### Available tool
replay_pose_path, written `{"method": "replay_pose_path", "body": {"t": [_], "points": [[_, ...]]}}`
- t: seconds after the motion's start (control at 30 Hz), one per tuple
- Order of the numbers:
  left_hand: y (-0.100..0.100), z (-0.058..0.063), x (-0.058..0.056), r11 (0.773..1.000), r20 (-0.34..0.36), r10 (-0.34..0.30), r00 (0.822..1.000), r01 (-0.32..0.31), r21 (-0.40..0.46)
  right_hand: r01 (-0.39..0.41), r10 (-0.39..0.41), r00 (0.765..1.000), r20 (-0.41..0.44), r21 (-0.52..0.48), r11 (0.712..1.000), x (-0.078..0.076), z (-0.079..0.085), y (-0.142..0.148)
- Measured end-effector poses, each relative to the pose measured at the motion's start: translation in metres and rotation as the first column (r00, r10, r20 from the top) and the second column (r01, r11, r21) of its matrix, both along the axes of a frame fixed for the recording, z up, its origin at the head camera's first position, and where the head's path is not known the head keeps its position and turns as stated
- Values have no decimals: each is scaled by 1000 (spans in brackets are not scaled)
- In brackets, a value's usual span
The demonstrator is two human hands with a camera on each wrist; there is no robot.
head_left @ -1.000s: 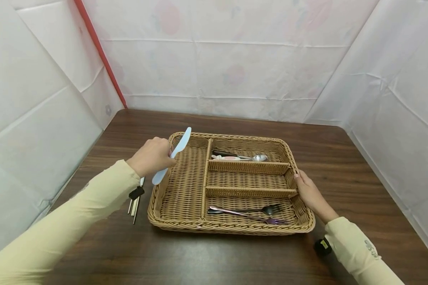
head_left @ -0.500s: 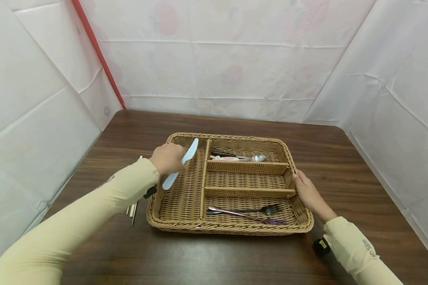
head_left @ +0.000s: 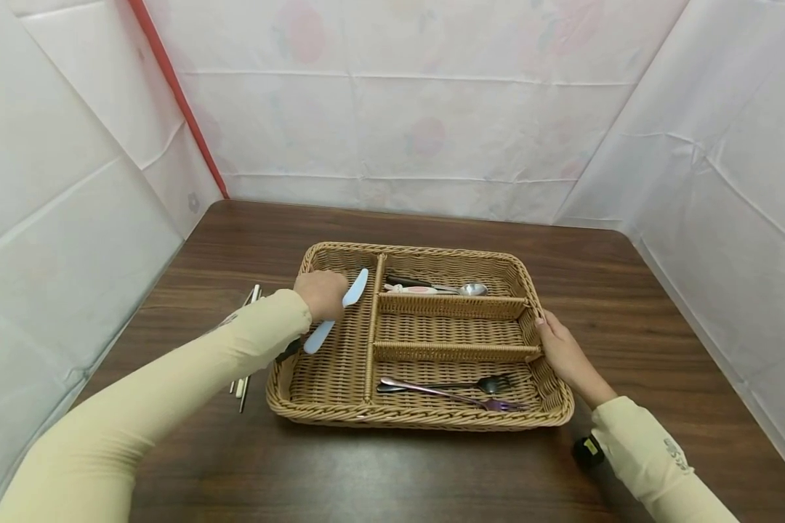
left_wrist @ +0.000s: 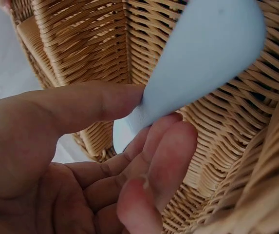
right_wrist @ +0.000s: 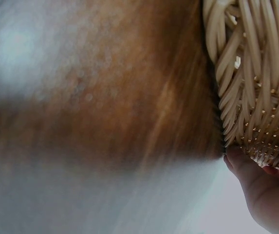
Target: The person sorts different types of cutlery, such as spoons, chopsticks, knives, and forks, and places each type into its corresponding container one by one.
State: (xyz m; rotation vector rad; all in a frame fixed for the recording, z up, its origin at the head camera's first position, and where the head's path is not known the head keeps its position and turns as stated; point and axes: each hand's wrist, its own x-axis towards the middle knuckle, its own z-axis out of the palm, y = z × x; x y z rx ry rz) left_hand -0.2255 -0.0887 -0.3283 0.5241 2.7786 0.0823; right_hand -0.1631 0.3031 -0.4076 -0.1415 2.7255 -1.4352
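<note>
My left hand (head_left: 323,294) is inside the long left compartment of the wicker cutlery basket (head_left: 445,418). Between its thumb and fingers it pinches a light blue knife (head_left: 356,288), which slants across that compartment. Close up in the left wrist view, the wide end of the knife (left_wrist: 212,53) stands out past the thumb. At the basket's right side, my right hand (head_left: 570,356) grips the rim, its thumb on top. The right wrist view has the thumb side of the right hand (right_wrist: 266,192) against the woven wall; the other fingers are mostly hidden.
A spoon (head_left: 474,289) and a dark handle lie in the back right compartment. The front right one holds a dark fork (head_left: 493,384) and a purple fork (head_left: 499,405). Chopsticks (head_left: 243,387) lie left of the basket, partly under my left sleeve. White sheets surround the brown table (head_left: 366,472).
My left hand has moved right and down with the blue knife, from above the basket's left rim into the left compartment. The right hand has stayed on the rim.
</note>
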Motion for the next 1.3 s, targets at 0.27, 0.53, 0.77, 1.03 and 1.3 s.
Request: {"method": "replay_pose_path", "body": {"t": [0.27, 0.53, 0.77, 1.03, 1.3], "points": [[8, -13, -11, 996, 43, -8, 999, 12, -90, -8, 8, 1000, -6, 4, 1000, 1, 1, -1], [11, -18, -15, 994, 49, -21, 999, 26, -106, 0, 0, 1000, -2, 12, 1000, -1, 3, -2], [10, -21, -13, 995, 79, -27, 996, 35, -91, -5, 6, 1000, 24, -10, 1000, -3, 2, -2], [13, -23, -14, 993, 93, -19, 996, 30, -116, 2, -3, 1000, 26, 13, 1000, -3, 0, -1], [-2, -3, -10, 999, 88, 29, 996, -26, -28, -1, 1, 1000, 13, 13, 1000, -1, 2, -4]]}}
